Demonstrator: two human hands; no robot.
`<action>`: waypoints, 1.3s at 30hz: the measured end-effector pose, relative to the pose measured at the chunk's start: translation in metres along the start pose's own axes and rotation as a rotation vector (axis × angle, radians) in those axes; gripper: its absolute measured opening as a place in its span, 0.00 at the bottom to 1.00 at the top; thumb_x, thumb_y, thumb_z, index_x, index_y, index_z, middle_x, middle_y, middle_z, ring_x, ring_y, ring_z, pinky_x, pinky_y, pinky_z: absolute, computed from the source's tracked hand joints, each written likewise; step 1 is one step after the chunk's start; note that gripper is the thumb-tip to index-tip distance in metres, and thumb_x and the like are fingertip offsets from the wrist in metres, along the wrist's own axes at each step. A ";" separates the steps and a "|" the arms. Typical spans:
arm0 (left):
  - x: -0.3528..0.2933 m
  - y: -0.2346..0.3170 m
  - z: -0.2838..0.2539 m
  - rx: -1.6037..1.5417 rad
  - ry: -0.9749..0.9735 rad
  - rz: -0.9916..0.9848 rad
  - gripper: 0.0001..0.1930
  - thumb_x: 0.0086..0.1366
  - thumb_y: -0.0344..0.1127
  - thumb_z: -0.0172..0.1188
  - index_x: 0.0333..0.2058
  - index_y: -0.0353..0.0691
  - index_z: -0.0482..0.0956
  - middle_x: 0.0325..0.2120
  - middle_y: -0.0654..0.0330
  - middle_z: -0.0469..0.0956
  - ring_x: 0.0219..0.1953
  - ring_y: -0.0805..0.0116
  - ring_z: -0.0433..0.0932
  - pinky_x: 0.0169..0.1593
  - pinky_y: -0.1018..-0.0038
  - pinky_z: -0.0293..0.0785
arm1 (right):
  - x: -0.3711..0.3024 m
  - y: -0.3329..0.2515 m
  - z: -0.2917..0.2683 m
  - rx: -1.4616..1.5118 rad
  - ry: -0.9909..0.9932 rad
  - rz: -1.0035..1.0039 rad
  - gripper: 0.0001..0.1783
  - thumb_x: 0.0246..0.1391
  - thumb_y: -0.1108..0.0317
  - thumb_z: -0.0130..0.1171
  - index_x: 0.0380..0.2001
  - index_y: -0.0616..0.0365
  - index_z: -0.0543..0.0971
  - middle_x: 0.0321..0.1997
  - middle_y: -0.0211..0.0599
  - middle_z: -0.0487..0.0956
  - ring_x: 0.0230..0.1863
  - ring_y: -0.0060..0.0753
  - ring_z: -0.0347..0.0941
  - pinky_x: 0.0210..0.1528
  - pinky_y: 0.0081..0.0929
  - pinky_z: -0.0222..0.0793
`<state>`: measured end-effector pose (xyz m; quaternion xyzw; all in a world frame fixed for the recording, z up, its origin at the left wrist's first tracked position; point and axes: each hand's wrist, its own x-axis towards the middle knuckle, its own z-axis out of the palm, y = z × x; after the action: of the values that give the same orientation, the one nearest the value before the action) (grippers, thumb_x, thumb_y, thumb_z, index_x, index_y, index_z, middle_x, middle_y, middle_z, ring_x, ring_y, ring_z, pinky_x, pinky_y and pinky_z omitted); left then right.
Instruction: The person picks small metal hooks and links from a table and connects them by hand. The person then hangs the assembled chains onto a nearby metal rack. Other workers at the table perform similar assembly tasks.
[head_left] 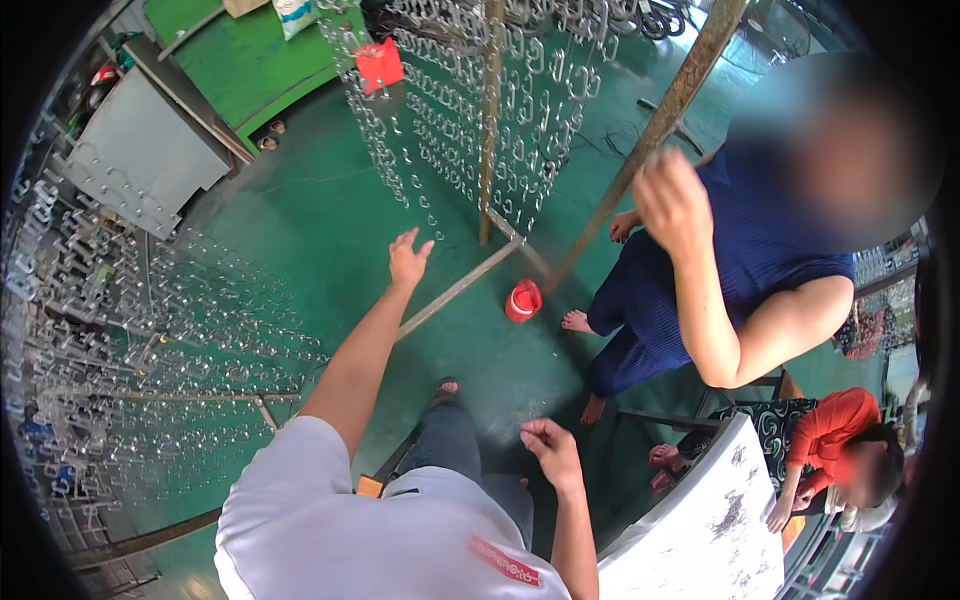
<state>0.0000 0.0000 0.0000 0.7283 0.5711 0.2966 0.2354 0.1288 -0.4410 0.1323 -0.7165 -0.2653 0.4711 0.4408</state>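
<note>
My left hand (409, 260) reaches forward with its fingers spread, holding nothing. Just beyond its fingertips are the lower ends of hanging strings of shiny metal links (395, 180). My right hand (553, 455) is held in front of my body, lower and nearer. Its thumb and fingers are pinched together; whatever they hold, if anything, is too small to make out. A red bucket (523, 300) stands on the green floor beyond my right hand, close to the foot of a metal rack (487, 130).
Many more metal pieces (160, 330) hang along the left. A person in dark blue (740, 230) stands at the right, one hand raised. Another in red (835, 430) sits by a white-covered table (700, 530) bearing small dark pieces. A green table (230, 60) stands far left.
</note>
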 end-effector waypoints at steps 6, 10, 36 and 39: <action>0.011 0.009 0.020 -0.097 0.206 -0.003 0.22 0.59 0.51 0.62 0.49 0.48 0.80 0.49 0.60 0.76 0.53 0.57 0.70 0.58 0.61 0.65 | -0.036 0.043 0.016 0.111 0.080 0.220 0.11 0.54 0.70 0.62 0.40 0.63 0.81 0.34 0.34 0.82 0.36 0.23 0.76 0.43 0.22 0.71; 0.011 0.022 0.025 -0.075 0.347 -0.147 0.17 0.59 0.52 0.62 0.44 0.55 0.83 0.46 0.70 0.78 0.51 0.63 0.71 0.55 0.56 0.63 | -0.044 0.052 0.023 0.106 0.090 0.253 0.12 0.54 0.70 0.62 0.41 0.63 0.80 0.35 0.34 0.82 0.38 0.23 0.76 0.44 0.22 0.70; -0.062 0.051 -0.015 -0.234 0.401 0.144 0.09 0.58 0.45 0.65 0.36 0.54 0.87 0.39 0.73 0.82 0.45 0.67 0.76 0.50 0.68 0.70 | -0.118 0.096 0.051 0.097 0.374 0.154 0.10 0.56 0.71 0.60 0.40 0.63 0.80 0.35 0.34 0.83 0.38 0.22 0.77 0.42 0.22 0.71; -0.104 0.068 -0.035 -0.281 0.304 0.285 0.08 0.57 0.43 0.65 0.35 0.53 0.87 0.39 0.71 0.82 0.44 0.66 0.76 0.49 0.68 0.72 | -0.125 0.091 0.048 0.097 0.462 0.046 0.09 0.57 0.71 0.60 0.39 0.63 0.80 0.34 0.32 0.82 0.36 0.20 0.76 0.41 0.20 0.71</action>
<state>0.0049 -0.1165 0.0540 0.7088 0.4446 0.5093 0.2016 0.0304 -0.5647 0.0992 -0.7890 -0.1180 0.3167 0.5130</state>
